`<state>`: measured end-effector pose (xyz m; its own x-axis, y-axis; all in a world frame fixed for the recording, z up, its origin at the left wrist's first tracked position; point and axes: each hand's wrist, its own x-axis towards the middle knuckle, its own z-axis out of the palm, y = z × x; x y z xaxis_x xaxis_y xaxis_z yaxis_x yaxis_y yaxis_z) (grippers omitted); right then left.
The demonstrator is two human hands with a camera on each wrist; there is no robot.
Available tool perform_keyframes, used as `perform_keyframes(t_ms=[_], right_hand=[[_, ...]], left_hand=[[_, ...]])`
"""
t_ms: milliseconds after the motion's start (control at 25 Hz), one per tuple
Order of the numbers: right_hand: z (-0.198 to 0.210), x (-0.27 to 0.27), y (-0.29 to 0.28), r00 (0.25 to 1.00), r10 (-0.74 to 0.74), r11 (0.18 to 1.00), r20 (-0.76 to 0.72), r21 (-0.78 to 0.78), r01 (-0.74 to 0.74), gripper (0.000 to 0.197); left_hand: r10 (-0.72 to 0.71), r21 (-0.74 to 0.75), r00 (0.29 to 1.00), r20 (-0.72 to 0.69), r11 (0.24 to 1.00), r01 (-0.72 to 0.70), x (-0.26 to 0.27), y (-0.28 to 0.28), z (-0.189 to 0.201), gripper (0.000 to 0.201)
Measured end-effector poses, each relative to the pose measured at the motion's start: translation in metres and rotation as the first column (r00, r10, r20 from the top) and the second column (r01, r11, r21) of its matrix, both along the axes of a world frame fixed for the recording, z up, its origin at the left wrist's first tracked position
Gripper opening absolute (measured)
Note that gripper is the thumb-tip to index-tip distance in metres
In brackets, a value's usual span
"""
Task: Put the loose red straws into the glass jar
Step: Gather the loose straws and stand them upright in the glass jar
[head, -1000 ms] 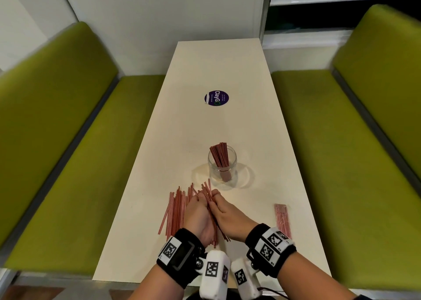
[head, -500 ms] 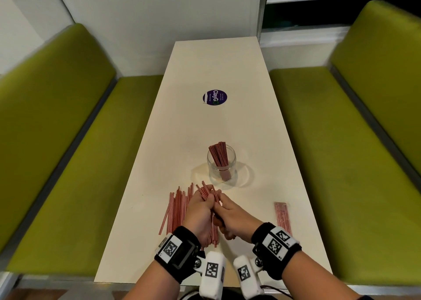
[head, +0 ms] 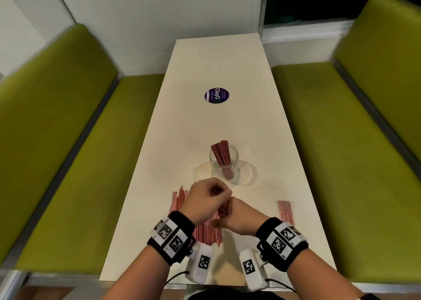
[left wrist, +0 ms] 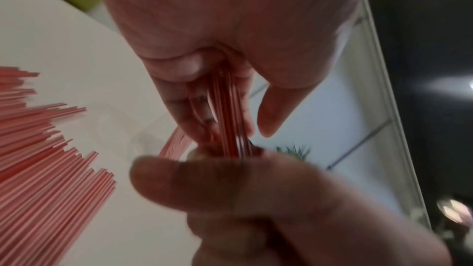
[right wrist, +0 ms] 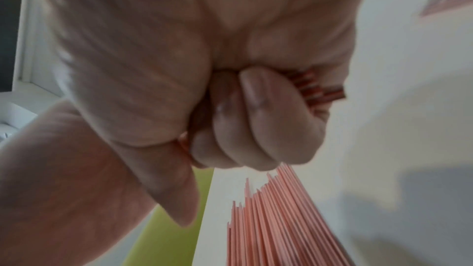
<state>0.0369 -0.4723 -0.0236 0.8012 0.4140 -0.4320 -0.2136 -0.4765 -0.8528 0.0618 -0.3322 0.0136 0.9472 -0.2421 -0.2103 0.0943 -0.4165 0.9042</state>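
Observation:
A glass jar [head: 224,166] stands upright mid-table with several red straws [head: 220,152] leaning in it. Just in front of it, my left hand [head: 216,192] and right hand [head: 224,217] meet and both grip one small bundle of red straws [head: 222,208] lifted off the table. In the left wrist view my curled fingers [left wrist: 184,108] wrap the bundle [left wrist: 227,118]. The right wrist view shows my fingers [right wrist: 256,118] closed round it, straw ends [right wrist: 320,90] sticking out. A loose pile of red straws [head: 206,231] lies under the hands.
A flat packet of straws [head: 285,211] lies near the table's right edge. A round purple sticker [head: 216,95] sits farther up the white table [head: 216,60]. Green bench seats [head: 79,163] run along both sides.
Both hands have lifted off the pile with a small bundle of straws. The left hand has risen and moved toward the jar, and the right hand has closed on the bundle's near end.

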Motion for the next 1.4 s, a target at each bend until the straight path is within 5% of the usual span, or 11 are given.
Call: perform_keyframes(t_ms=[80,280,480,640,800,920,1000,1160,1400], right_hand=[[-0.003,0.002,-0.001,0.999,-0.038,0.999,-0.002,0.026,0.038,0.064],[0.002,0.005,-0.024,0.974,-0.174,0.96,-0.148,0.194,0.201,0.022],[0.005,0.015,-0.039,0.856,-0.348,0.691,-0.383,0.512,0.51,0.025],[-0.001,0.021,-0.017,0.779,-0.469,0.587,-0.416,0.512,0.627,0.018],[-0.003,0.034,-0.022,0.733,-0.584,0.586,-0.348,0.443,0.678,0.026],[-0.006,0.042,-0.032,0.67,-0.69,0.575,-0.273,0.355,0.737,0.025],[-0.006,0.044,-0.034,0.656,-0.702,0.573,-0.275,0.328,0.751,0.021],[-0.006,0.042,-0.032,0.696,-0.674,0.643,-0.247,0.268,0.718,0.017],[-0.01,0.038,-0.044,0.682,-0.69,0.633,-0.242,0.254,0.731,0.022]], left_hand=[[-0.045,0.183,0.995,0.093,0.983,0.028,-0.007,-0.005,-0.001,0.007],[-0.113,0.149,0.991,0.076,0.984,0.101,-0.009,0.011,-0.007,0.009],[0.125,-0.011,0.987,0.105,0.992,-0.124,-0.005,0.019,-0.018,0.009],[0.141,-0.035,0.986,0.086,0.99,-0.139,-0.005,0.001,-0.018,0.007],[0.122,0.008,0.991,0.063,0.992,-0.123,0.021,0.006,0.004,0.007],[0.085,0.199,0.946,0.312,0.968,-0.152,0.065,0.009,0.034,0.006],[-0.103,0.387,0.89,0.444,0.918,-0.087,0.1,0.004,0.046,0.007],[-0.502,0.715,0.828,0.25,0.672,0.192,0.141,-0.025,0.032,0.009],[-0.746,0.876,0.657,0.109,0.384,0.291,0.154,-0.053,0.013,0.016]])
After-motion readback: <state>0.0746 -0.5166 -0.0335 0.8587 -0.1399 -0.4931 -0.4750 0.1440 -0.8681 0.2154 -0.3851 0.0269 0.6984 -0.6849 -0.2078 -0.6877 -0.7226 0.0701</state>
